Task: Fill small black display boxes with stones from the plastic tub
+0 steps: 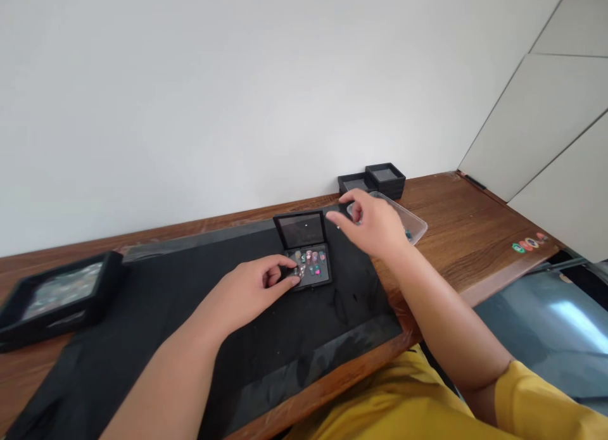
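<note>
Watching remotely, I saw several pieces [308, 257] already in the case [329, 272], its lid [301, 231] open, my right hand [373, 223] spread, and couldn't tell whether my left hand [254, 288] pinched anything.

Your wooden table [446, 206] is carrying a black mat [351, 307], where an open case [304, 230] is lying at twelve o'clock. Stacked cases [392, 188] and a clear tray [412, 220] are sitting at one, stickers [531, 242] at two; at ten, a windowed case [107, 275] is perhaps straddling mat and table.
</note>
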`<state>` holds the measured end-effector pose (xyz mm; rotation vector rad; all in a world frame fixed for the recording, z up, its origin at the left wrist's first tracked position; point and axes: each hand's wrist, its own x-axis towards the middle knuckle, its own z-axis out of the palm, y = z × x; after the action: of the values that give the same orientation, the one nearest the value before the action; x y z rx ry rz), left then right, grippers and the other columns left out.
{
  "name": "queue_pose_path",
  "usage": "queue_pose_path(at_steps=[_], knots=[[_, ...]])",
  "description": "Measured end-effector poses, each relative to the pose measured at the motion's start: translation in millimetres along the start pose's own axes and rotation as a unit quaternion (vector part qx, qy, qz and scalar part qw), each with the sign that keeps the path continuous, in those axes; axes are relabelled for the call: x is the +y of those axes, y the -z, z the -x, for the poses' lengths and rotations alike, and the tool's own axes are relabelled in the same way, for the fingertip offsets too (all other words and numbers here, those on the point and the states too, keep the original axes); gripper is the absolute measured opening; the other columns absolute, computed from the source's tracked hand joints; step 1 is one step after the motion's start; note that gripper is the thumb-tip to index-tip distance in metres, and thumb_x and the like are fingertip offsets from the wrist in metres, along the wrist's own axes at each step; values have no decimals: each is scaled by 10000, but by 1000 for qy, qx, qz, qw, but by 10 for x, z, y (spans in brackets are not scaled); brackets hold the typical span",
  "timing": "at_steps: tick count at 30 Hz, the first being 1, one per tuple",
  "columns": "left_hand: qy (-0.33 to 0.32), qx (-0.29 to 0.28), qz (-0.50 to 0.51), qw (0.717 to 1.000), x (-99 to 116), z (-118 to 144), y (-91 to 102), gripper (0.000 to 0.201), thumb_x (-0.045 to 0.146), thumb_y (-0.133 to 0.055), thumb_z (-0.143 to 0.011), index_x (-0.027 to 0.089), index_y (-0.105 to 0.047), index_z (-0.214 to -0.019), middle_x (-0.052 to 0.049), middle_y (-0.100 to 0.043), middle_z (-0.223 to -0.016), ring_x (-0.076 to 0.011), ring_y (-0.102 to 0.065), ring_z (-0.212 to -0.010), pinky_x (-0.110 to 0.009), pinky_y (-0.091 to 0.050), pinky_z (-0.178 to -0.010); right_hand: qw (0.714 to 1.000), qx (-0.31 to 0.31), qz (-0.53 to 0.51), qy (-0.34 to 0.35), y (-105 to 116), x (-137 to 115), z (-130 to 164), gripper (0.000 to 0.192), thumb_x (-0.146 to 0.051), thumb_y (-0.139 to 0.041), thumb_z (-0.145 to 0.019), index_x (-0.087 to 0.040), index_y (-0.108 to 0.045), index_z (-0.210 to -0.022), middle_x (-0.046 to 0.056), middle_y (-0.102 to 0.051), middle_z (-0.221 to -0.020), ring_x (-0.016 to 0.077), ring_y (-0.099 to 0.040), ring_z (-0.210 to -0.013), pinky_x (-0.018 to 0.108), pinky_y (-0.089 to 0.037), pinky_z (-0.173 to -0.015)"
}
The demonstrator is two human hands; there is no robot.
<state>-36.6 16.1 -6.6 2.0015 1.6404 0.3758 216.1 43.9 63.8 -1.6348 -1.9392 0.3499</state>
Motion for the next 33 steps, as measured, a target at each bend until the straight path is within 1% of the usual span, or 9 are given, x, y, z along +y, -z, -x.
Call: queue_pose_path(at_steps=[3, 5, 7, 8, 15, 23, 25, 29, 33], knots=[[-4, -3, -8, 1000, 10, 11, 0, 501, 664, -540, -817, 267, -753, -1035, 24, -550, -631, -172, -498, -552, -300, -336, -547, 996, 51, 50, -44, 83, 170, -99, 299, -424, -594, -998, -205, -673, -1185, 43, -727, -901, 201, -655, -854, 291, -404, -717], [-2, -1, -16, 1000, 22, 18, 1, 503, 662, -526, -821, 268, -753, -1036, 23, -549, -632, -174, -500, -553, -300, -333, -546, 990, 19, 112, -79, 102, 297, -155, 262, -245, -543, -1007, -197, -661, -1237, 88, -750, -1034, 244, -668, -1000, 321, -443, -794], [0, 1, -25, 1000, 38, 23, 6, 504, 659, -515, -819, 269, -755, -1031, 21, -547, -628, -177, -499, -551, -301, -328, -543, 979, -45, 161, -120, 98, 397, -195, 304, -165, -547, -969, -200, -674, -1243, 121, -743, -1160, 288, -656, -1120, 355, -470, -854], [1, 1, -29, 1000, 47, 24, 9, 505, 655, -512, -817, 270, -758, -1031, 20, -546, -624, -178, -498, -549, -302, -326, -542, 974, -70, 172, -133, 91, 430, -209, 335, -142, -560, -943, -208, -676, -1251, 122, -741, -1184, 293, -658, -1134, 361, -482, -869], [11, -8, -52, 999, 113, 36, 32, 522, 634, -472, -826, 293, -768, -1087, 18, -554, -630, -178, -499, -544, -297, -317, -540, 954, -171, 172, -176, 58, 484, -264, 465, -137, -660, -825, -277, -667, -1268, 68, -749, -1173, 229, -735, -930, 319, -548, -805], [-10, 10, -44, 999, 102, 32, 17, 482, 605, -489, -825, 280, -767, -1046, 22, -544, -607, -174, -482, -525, -285, -306, -523, 953, -178, 167, -178, 20, 510, -287, 499, -123, -663, -795, -259, -684, -1274, 99, -774, -1088, 245, -752, -853, 335, -560, -759], [-14, 14, -41, 999, 89, 29, 11, 475, 606, -496, -827, 281, -767, -1042, 25, -540, -604, -174, -485, -526, -284, -313, -526, 952, -181, 167, -180, 25, 490, -286, 468, -122, -675, -786, -255, -713, -1232, 105, -781, -1053, 253, -754, -835, 342, -558, -747], [-19, 24, -32, 999, 75, 28, 7, 451, 606, -535, -815, 280, -773, -1016, 28, -537, -593, -167, -483, -517, -282, -318, -516, 950, -189, 168, -185, 42, 447, -289, 309, -145, -706, -782, -237, -782, -1067, 113, -784, -954, 264, -756, -805, 354, -551, -742], [-16, 22, -31, 999, 76, 28, 7, 439, 606, -536, -812, 279, -766, -992, 26, -535, -596, -170, -484, -522, -288, -317, -521, 947, -189, 175, -194, 36, 419, -293, 196, -160, -719, -786, -213, -793, -960, 124, -770, -874, 268, -755, -800, 367, -548, -768]])
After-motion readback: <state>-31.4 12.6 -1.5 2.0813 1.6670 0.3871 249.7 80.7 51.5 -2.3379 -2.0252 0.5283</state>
